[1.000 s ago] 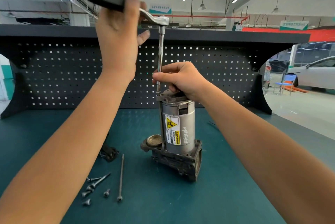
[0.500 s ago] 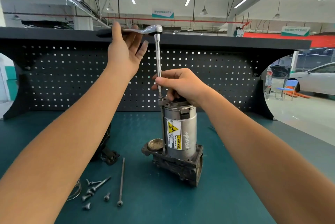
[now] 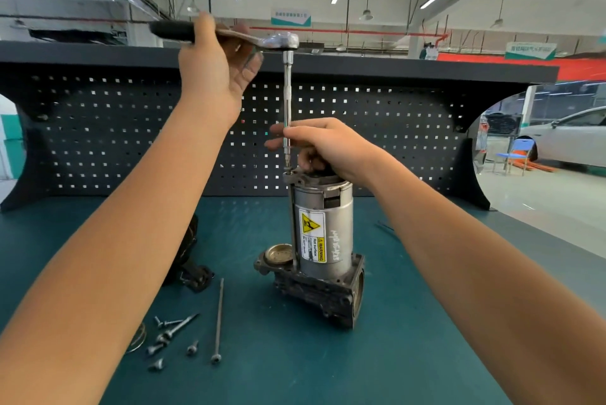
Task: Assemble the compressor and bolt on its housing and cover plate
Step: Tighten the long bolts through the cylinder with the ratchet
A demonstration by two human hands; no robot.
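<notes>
While the left hand point(image 3: 216, 70) grips the ratchet point(image 3: 280, 40), the right hand point(image 3: 328, 145) pinches its extension point(image 3: 287, 93) above the compressor point(image 3: 337, 227).

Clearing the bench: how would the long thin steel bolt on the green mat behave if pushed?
Lying straight, the long thin steel bolt is probably stiff; so slender, likely light. Its round shank may roll, curving around its wider head.
</notes>
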